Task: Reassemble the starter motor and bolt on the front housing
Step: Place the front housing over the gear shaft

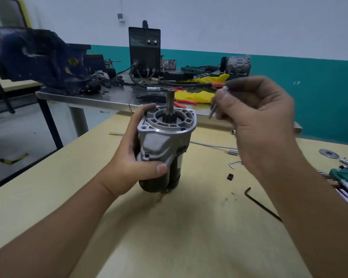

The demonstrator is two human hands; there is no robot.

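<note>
We held the starter motor (165, 149) upright on the yellow table (48, 197) with our left hand (133, 163), fingers curled round the silver front housing (165, 125) and the thumb pressed across its lower edge. The housing sat on top of the dark motor body, with the toothed gear and shaft (170, 106) sticking up through its round opening.

Our right hand (255, 117) hovered up and to the right of the motor, not touching it, pinching a thin metal bolt (214, 105) between thumb and fingertips; the bolt hung slanted, its tip pointing down toward the housing.

Below the right hand lay a black hex key (263, 205) and, nearer the wrist, a small silver hex key (234, 163) and a little black block (230, 176). Further right of that arm sat a round metal disc (328, 153) and a green tool case (346, 174).

Beyond both hands stood a black welding machine (144, 50) on a steel bench (109, 97), with a blue vise (38, 59) to the left. We could read no writing or brand on anything.
</note>
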